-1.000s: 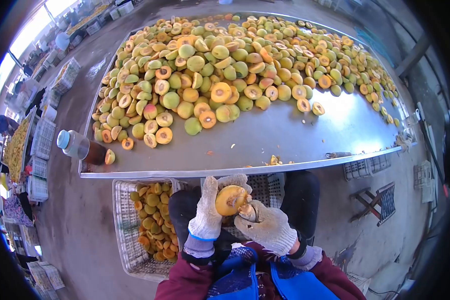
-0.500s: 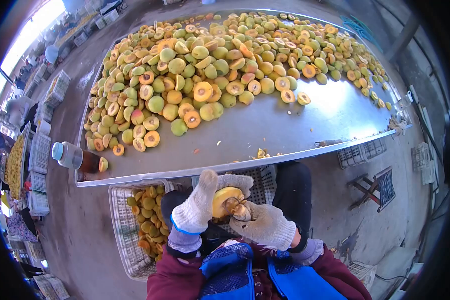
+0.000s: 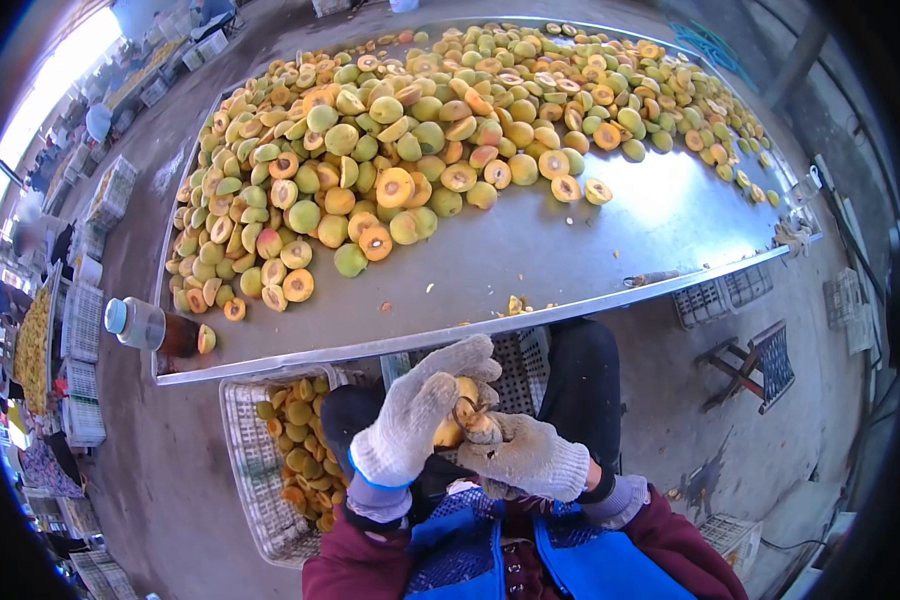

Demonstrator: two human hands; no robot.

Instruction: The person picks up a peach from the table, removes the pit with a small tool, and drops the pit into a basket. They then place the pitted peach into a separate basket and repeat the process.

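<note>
My left hand (image 3: pixel 410 415), in a whitish knitted glove, is closed round a yellow peach half (image 3: pixel 449 432), which its fingers and thumb partly cover. Against the cut side is my right hand (image 3: pixel 530 455), in a dirtier, greyish glove. Its fingers are wrapped round a small curved tool (image 3: pixel 467 408), mostly hidden in the grip. Both hands are over my lap, just in front of the table's near edge. A large heap of halved peaches (image 3: pixel 395 187), green-yellow outside and orange inside, covers the far part of the metal table (image 3: pixel 510 265).
A white crate (image 3: pixel 247 470) of peach pieces stands below, left of my legs. A jar (image 3: pixel 148 325) lies at the table's left corner. A handled tool (image 3: pixel 652 279) rests near the front edge. Right of me stands a folding stool (image 3: pixel 755 365); other people work far left.
My left hand has turned, its fingers now reaching further over the peach half, which shows less. My right hand stays against it. The view has shifted slightly.
</note>
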